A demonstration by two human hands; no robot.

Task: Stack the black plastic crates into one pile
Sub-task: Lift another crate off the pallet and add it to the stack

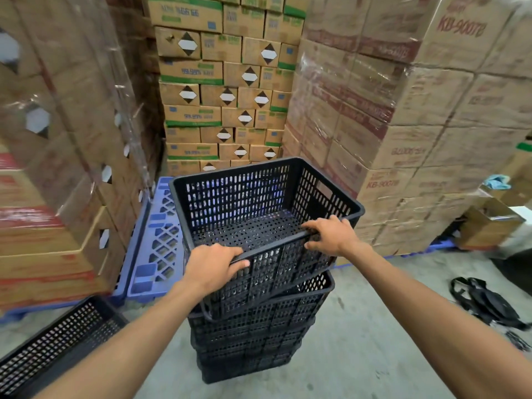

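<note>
**Top crate half-seated on the pile, both hands on the near rim**

Head cam, only view we've got: the top crate (259, 214) sits on the pile (250, 335) of nested black crates on the concrete floor (359, 341), but it's cocked. It looks tilted and twisted a bit vs the crate under it, so not dropped in yet imo. Left hand (211, 267) and right hand (331, 236) are both on the near long rim, fingers (309, 226) curled over the edge and closed on it, thumbs on the outer wall.

Key thing for the next move: the crate's long axis runs left-right across the person, rim slanting up toward the right hand, and the crate body lies straight ahead of both hands. Neither hand is clearly nearer. Prob needs squaring up w/ the pile, then pushing down.

Another loose crate (54, 344) lies bottom left on the floor, well apart from the pile, beside the blue pallet (155, 249). Cardboard boxes (224, 90) are stacked all round behind.
</note>
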